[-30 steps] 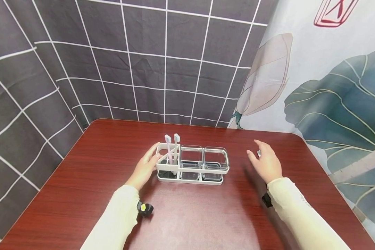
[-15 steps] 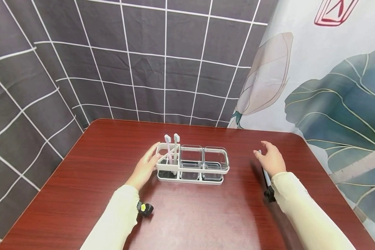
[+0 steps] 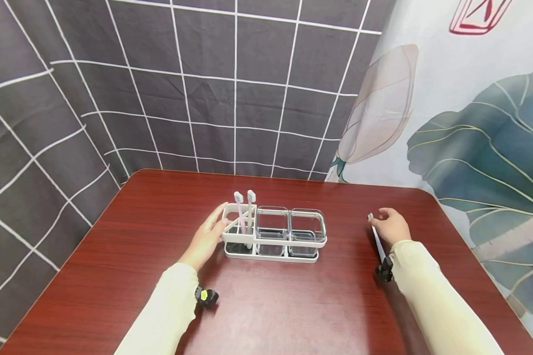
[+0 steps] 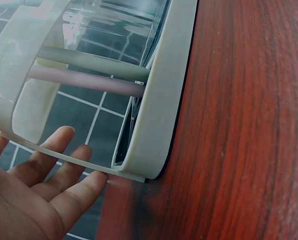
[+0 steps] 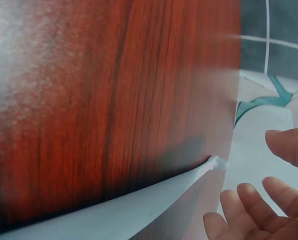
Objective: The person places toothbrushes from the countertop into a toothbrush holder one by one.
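Toothbrush (image 3: 375, 236) flat on table (image 3: 293, 305), 3 o'clock of holder (image 3: 273, 241); long axis 11–5, head toward 11 | right hand (image 3: 393, 226) beside head, fingers loose, gripping nothing | left hand (image 3: 204, 239) flat against holder's 9 o'clock end

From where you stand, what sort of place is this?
Probably a staged bathroom-style corner: a red-brown table backed by a tile-print curtain and a leaf-print curtain, with a toothbrush rack on it.
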The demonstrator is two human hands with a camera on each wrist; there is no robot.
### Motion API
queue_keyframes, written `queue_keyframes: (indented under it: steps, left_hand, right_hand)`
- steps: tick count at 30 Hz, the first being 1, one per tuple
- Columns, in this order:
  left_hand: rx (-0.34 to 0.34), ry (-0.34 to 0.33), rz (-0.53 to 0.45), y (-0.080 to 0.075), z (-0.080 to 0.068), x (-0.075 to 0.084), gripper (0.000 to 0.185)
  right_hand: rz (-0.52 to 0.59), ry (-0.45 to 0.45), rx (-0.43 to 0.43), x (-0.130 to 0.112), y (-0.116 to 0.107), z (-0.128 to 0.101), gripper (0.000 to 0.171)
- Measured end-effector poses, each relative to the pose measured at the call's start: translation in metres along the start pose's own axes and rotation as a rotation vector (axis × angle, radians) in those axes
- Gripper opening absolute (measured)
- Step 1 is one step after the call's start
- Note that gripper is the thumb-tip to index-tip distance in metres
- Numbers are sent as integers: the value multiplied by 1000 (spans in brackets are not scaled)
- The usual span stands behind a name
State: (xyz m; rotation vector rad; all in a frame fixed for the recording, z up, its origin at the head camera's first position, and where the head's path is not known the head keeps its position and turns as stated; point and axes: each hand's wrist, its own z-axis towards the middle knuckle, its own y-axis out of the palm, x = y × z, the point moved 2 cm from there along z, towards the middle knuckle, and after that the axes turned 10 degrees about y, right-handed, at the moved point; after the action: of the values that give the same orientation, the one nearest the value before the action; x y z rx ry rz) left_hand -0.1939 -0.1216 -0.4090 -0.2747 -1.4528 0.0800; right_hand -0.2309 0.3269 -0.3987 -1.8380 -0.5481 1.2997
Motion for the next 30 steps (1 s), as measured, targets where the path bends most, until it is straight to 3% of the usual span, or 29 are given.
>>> queue_keyframes:
  steps: [10, 17, 30]
  left_hand:
    - [1, 4, -21, 0, 1, -2, 52]
    - [-1, 4, -9, 0, 1, 0, 52]
    - [7, 2, -16, 1, 1, -2, 52]
  right_hand:
    - [19, 79, -60, 8, -3, 11, 51]
    - [101, 143, -131, 8, -5, 13, 49]
    - [109, 155, -180, 17, -2, 20, 45]
